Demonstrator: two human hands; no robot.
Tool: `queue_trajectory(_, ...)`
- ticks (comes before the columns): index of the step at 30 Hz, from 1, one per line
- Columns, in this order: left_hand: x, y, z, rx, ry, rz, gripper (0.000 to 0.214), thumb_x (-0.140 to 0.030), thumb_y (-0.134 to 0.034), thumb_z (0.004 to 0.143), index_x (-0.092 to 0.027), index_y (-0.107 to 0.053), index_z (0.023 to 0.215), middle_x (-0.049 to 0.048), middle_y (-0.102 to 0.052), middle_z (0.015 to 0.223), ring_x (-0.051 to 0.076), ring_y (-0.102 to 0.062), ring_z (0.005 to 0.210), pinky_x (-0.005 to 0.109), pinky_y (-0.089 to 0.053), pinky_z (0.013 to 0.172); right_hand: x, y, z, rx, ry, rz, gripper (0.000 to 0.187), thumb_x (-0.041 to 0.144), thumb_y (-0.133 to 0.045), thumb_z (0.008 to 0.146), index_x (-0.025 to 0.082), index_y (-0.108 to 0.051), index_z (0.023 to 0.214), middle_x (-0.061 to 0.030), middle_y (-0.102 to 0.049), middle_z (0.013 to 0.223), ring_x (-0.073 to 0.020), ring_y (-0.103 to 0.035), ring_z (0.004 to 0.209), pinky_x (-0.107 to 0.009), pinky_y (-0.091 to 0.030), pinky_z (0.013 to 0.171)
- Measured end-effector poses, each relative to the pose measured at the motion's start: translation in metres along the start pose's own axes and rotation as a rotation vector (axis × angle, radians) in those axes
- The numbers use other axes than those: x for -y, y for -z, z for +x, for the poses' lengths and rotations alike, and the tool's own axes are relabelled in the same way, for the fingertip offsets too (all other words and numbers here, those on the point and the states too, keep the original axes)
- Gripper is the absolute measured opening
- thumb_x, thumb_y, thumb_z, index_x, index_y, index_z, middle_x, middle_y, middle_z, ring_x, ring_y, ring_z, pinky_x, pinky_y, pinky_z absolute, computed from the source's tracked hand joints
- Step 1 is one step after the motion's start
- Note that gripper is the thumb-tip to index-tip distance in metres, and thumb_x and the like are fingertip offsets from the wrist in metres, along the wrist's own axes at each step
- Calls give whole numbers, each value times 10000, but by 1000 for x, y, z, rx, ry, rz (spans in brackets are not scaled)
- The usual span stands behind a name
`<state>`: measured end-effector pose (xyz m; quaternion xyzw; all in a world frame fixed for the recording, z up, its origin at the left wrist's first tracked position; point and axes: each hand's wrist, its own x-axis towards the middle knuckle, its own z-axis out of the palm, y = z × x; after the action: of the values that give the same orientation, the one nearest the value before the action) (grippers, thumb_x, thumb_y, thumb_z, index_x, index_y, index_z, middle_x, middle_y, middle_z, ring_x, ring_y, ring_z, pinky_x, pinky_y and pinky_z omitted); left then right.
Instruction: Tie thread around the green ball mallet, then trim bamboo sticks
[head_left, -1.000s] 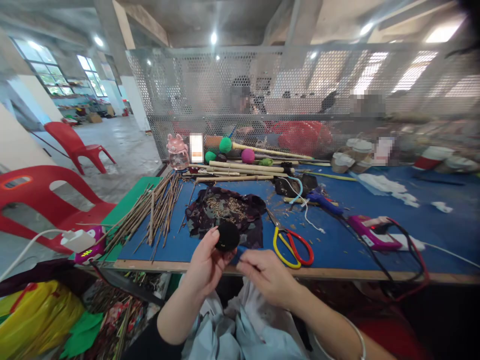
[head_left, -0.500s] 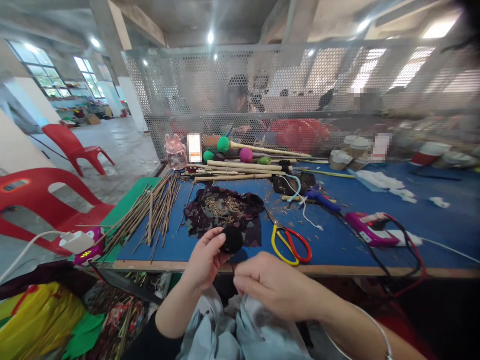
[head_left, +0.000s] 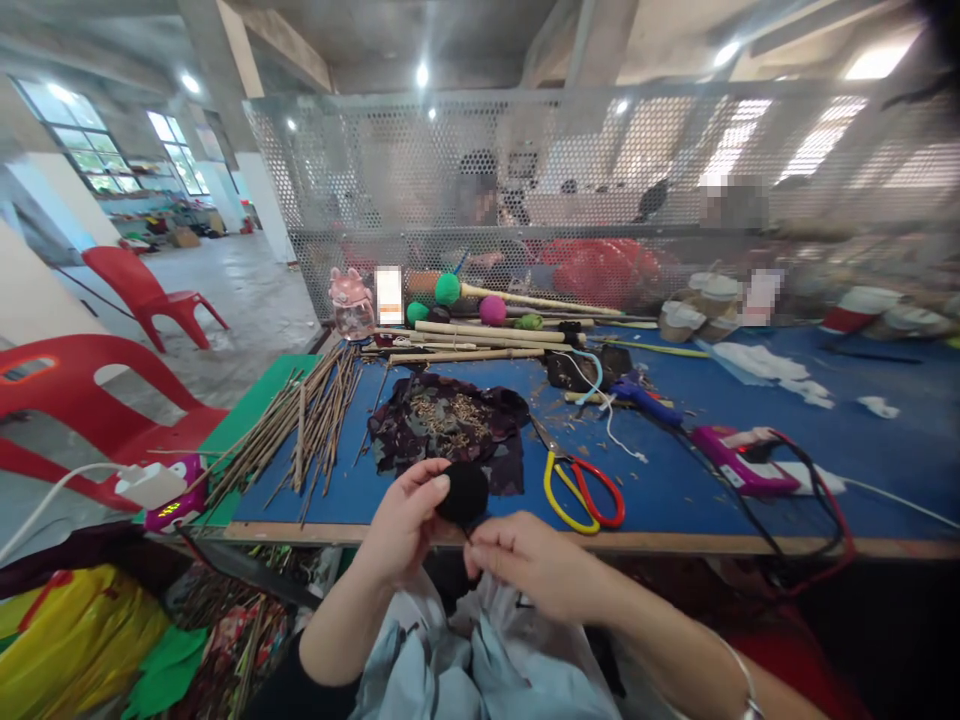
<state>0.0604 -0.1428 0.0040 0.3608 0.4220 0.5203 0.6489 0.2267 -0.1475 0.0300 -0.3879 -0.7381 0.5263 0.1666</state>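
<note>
My left hand (head_left: 405,520) pinches a black fuzzy ball (head_left: 463,492) between thumb and fingertips, just above the near edge of the blue table (head_left: 675,490). My right hand (head_left: 525,562) is closed in a pinch right beneath the ball; what it holds is too thin to make out. Behind the ball lies a dark patterned cloth (head_left: 446,425) strewn with small light bits. Yellow-and-red scissors (head_left: 581,485) lie to the right of it.
A bundle of thin brown sticks (head_left: 300,425) lies at the left on the table. Bamboo rods and coloured pompoms (head_left: 480,320) sit at the back, with a purple glue gun (head_left: 739,465) and black cables to the right. Red chairs (head_left: 82,390) stand left. A mesh screen (head_left: 570,190) separates other people.
My right hand drew down and left, then came back up under the ball. My left hand and the ball shifted slightly right and down.
</note>
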Motion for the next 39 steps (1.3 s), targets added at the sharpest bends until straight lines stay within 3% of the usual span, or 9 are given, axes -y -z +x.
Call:
queue_trajectory(6,-11,2,-16,315,17,384,245,-203,-687,616,-142,-635,847,20,-604,723,108,-497,607,197,-379,567,-3,25,6,-149,-75,-86,262,328,-444,810,165,-471,607,33,-422,558,-95,-362,546,-208,-273,520)
queue_trajectory(10,-13,-2,-15,23,-214,545,223,-233,-694,610,-175,-665,824,32,-634,776,153,-523,703,209,-397,612,18,-7,-16,-307,21,-360,245,311,-381,861,190,-498,683,12,-491,615,-111,-400,565,-227,-260,537)
queue_trajectory(13,-15,3,-13,-88,-189,249,298,-314,-702,617,-181,-640,877,33,-625,786,146,-533,686,212,-413,609,14,-22,-18,-166,68,-323,272,288,-384,856,178,-483,628,19,-466,594,-100,-384,555,-220,-257,529)
queue_trajectory(18,-22,10,-20,307,-11,144,366,-373,-722,578,-139,-628,845,35,-587,718,122,-507,612,203,-394,556,2,12,-2,-94,-29,-122,235,281,-441,816,154,-494,625,41,-397,577,-85,-341,559,-191,-274,515)
queue_trajectory(22,-17,3,-18,60,-183,519,255,-265,-699,614,-163,-646,842,38,-614,765,146,-524,685,216,-408,605,21,16,-9,-223,10,-203,265,290,-420,840,161,-469,614,43,-381,568,-85,-336,561,-195,-254,504)
queue_trajectory(26,-14,3,-11,-153,-242,320,348,-360,-687,628,-180,-617,917,43,-614,831,143,-530,693,224,-422,608,21,-7,-12,-57,-15,-201,223,260,-448,814,158,-553,646,43,-427,541,-79,-365,526,-199,-258,492)
queue_trajectory(29,-19,9,-15,123,-99,126,383,-432,-661,630,-151,-594,881,31,-573,737,114,-494,603,210,-394,551,4,2,1,-7,-59,-98,186,251,-477,775,147,-569,652,48,-415,533,-75,-350,511,-191,-274,492)
queue_trajectory(33,-26,9,-24,437,21,474,255,-245,-682,602,-132,-599,815,-12,-512,663,92,-438,603,188,-335,537,3,39,19,-187,-9,-110,247,306,-447,801,147,-525,628,41,-419,554,-80,-363,535,-190,-301,514)
queue_trajectory(39,-16,-3,-12,333,-51,687,184,-238,-639,631,-146,-583,781,-31,-507,652,94,-431,610,199,-335,548,51,44,16,-212,22,-183,224,283,-451,812,151,-535,652,42,-429,554,-80,-369,529,-186,-298,501)
